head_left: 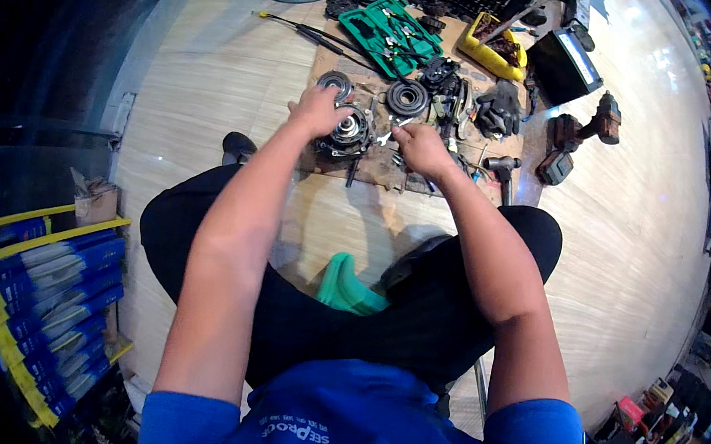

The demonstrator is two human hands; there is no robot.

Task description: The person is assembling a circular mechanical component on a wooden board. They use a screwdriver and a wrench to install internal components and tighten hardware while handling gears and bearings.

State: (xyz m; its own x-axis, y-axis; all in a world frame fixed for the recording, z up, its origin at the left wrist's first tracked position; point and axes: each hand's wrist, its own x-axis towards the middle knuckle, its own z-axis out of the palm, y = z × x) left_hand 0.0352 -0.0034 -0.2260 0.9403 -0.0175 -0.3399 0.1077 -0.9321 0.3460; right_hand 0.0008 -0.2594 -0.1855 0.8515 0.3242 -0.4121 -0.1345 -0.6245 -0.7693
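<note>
My left hand (317,114) is closed over the near edge of a dark ring-shaped pulley (332,79). Its thumb reaches toward a round metal machine part (352,130) with a bright centre, lying just below on the cardboard. To the right, my right hand (423,150) has its fingers pinched at a small silver wrench (383,139), whose open jaw points toward the machine part. Beyond that hand lies a second grooved black pulley (407,99), touched by neither hand. My left fingertips are partly hidden.
Dirty cardboard (377,171) lies under the parts. Around it are a green tool case (386,37), a yellow tray (490,51), dark gloves (499,109), a hammer (504,167), a black battery (565,64) and a cordless drill (605,119). Something green (346,287) sits between my legs.
</note>
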